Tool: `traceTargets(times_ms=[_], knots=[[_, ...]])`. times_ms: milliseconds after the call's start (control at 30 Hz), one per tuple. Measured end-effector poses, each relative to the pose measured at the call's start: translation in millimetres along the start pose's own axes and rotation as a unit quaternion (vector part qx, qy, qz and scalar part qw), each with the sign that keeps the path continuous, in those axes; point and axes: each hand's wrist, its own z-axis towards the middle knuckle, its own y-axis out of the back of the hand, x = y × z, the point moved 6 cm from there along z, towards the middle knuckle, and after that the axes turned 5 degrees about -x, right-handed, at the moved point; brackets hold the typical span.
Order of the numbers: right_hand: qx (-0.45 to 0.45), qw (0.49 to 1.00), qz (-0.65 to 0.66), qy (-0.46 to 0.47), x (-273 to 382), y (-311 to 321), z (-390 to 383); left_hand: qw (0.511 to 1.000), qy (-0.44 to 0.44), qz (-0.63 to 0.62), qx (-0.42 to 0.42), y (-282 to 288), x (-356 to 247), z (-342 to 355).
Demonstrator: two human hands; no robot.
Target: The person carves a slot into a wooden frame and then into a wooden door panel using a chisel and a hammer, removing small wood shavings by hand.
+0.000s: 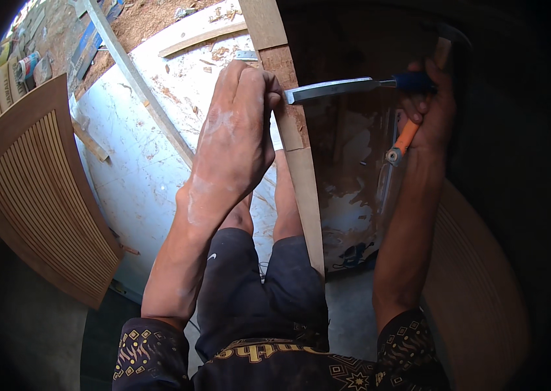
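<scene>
Upper centre, left hand had fingers curled just beside tip of blue-handled chisel; couldn't tell if gripping. Right hand, upper right, grasped chisel plus orange-gripped tool. Tip overlapped narrow board; probably trimming step, next move called for steadied blade.

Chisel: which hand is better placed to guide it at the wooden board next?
Right, likely. The right hand holds the chisel by its blue handle, tip toward the wooden board. The left hand, near the tip, looks better placed for steadying; whether it touches the chisel is unclear.
</scene>
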Motion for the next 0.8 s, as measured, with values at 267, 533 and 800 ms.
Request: traceTargets(times_ms=[267, 533, 800], knots=[[-0.005, 0.999, -0.046, 0.009, 10, -13, -9, 0.996, 0.024, -0.083, -0.008, 11, 2, -5], [-0.007, 0.995, -0.058, -0.076, -13, -12, 9, 0.956, 0.125, -0.232, -0.13, 2, 20, -33], [0.003, 0.995, -0.097, 0.029, 3, -28, 16, 0.957, 0.125, -0.221, -0.137, -5, 24, -44]])
